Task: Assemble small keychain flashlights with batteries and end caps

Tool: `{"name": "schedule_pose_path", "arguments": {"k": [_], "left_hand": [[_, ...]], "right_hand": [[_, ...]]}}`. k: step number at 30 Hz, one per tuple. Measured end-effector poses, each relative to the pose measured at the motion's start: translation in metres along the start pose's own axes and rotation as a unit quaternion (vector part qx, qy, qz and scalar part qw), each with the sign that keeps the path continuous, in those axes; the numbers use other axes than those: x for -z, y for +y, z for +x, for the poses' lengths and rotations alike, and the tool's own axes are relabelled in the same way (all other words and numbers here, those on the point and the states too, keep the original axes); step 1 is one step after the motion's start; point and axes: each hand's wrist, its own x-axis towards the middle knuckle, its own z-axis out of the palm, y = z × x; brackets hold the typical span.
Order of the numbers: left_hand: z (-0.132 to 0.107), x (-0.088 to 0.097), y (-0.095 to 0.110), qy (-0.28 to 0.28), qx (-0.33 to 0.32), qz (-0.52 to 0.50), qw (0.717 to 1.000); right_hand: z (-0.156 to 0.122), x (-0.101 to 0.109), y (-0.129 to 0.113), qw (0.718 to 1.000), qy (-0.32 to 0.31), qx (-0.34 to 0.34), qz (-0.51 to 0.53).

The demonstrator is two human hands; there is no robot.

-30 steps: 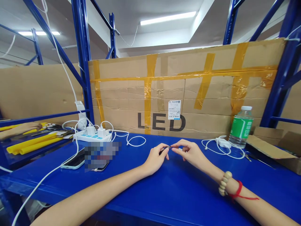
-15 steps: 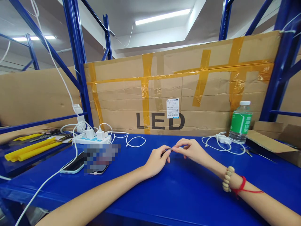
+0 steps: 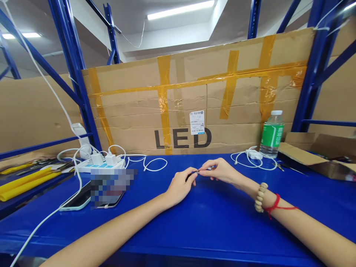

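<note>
My left hand (image 3: 180, 186) and my right hand (image 3: 218, 171) meet fingertip to fingertip above the blue table (image 3: 178, 226). A small dark thing, too small to name, is pinched in my left fingers. Between my right thumb and fingers a small whitish piece (image 3: 210, 168) shows in part; its kind cannot be made out. Both hands are closed in a pinch. On my right wrist are a beaded bracelet (image 3: 260, 197) and a red string.
Left of my hands lie phones (image 3: 78, 198), partly blurred, and a white power strip (image 3: 101, 165) with chargers. To the right stand a water bottle (image 3: 272, 135), a coiled white cable (image 3: 254, 155) and an open cardboard box (image 3: 303, 159). A cardboard sheet (image 3: 133, 111) closes the back.
The whole view has shifted, so the scene sits further left and slightly higher. My hands still pinch at the same spot, and the whitish piece in my right fingers shows more.
</note>
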Motion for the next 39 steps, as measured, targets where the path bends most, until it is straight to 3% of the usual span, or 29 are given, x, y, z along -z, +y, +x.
{"name": "schedule_pose_path", "arguments": {"k": [11,24,28,39], "left_hand": [[-0.0003,-0.0010,-0.0010,0.003,0.015,-0.010,1.000],[-0.0003,-0.0009,0.0012,-0.010,-0.008,-0.029,0.999],[-0.0026,-0.0010,0.0010,-0.009,-0.008,-0.020,1.000],[-0.0045,-0.0012,0.0005,-0.001,-0.027,-0.001,1.000]], "right_hand": [[-0.0011,-0.0076,-0.0011,0.996,0.013,-0.068,0.061],[-0.0045,-0.0011,-0.0067,0.994,-0.036,-0.083,0.061],[-0.0059,-0.0053,-0.0071,0.994,-0.023,-0.095,0.057],[-0.0086,-0.0084,-0.0006,0.996,-0.059,-0.050,0.045]]}}
